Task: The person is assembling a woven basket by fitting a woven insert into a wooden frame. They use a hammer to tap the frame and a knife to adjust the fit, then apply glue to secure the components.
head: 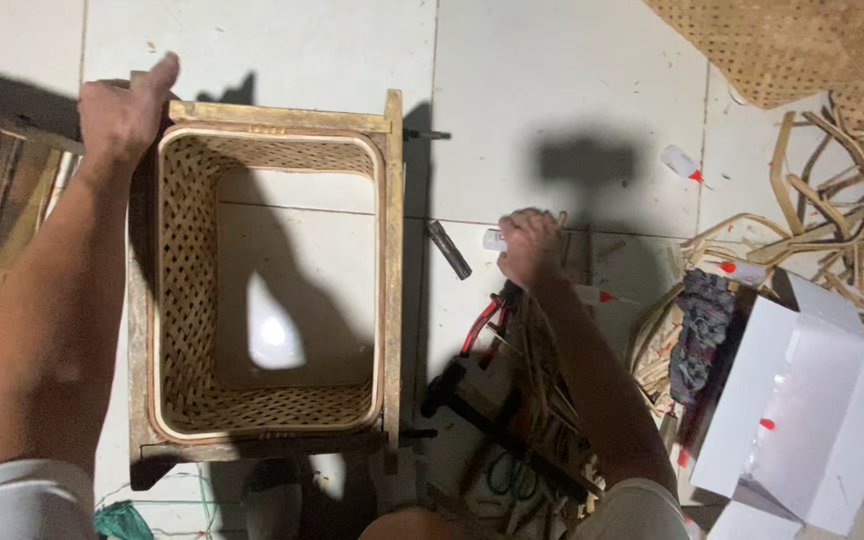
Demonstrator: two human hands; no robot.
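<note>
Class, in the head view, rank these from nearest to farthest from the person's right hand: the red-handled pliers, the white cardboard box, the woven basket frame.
From the right hand:
1. Red-handled pliers, just below it.
2. Woven basket frame, to its left.
3. White cardboard box, lower right.

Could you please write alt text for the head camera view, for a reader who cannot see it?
A person's left hand grips a corner of a bottomless woven bamboo basket in a wooden frame on a white tiled floor, while the right hand closes on a small white bottle among scattered tools.
</note>
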